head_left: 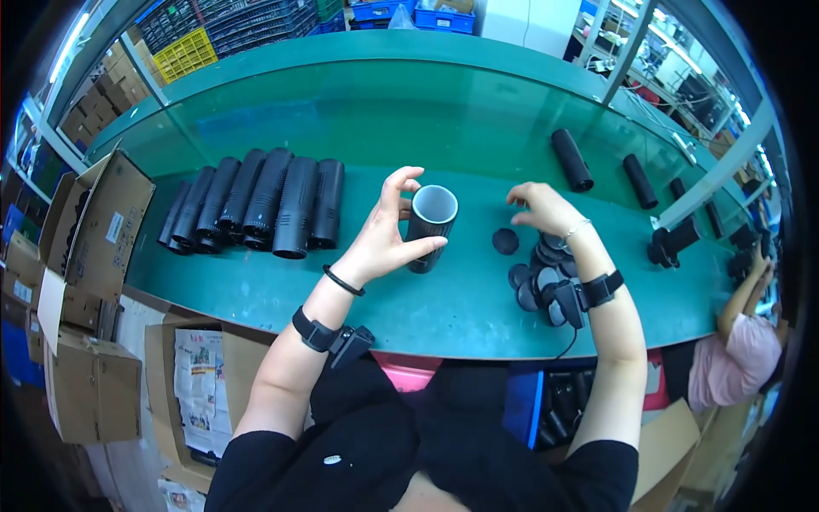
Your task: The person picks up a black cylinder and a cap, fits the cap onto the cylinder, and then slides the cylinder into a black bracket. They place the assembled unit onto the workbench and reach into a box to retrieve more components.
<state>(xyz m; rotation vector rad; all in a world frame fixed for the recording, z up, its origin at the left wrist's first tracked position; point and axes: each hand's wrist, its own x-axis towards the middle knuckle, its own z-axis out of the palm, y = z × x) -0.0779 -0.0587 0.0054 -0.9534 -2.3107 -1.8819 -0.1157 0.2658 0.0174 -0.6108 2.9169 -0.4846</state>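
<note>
Grasping an upright black tube (429,226) on the green surface (444,307), the left hand (384,235) keeps its open end up, uncapped. Right of the tube, the right hand (546,209) reaches, unclenched, over a pile of round caps (537,277); one loose cap (505,241) lies between. Left of the tube lies a row of black tubes (256,205).

Row of tubes (256,205) left of held tube (429,227), caps (539,277) right, all on bench (461,307)
</note>
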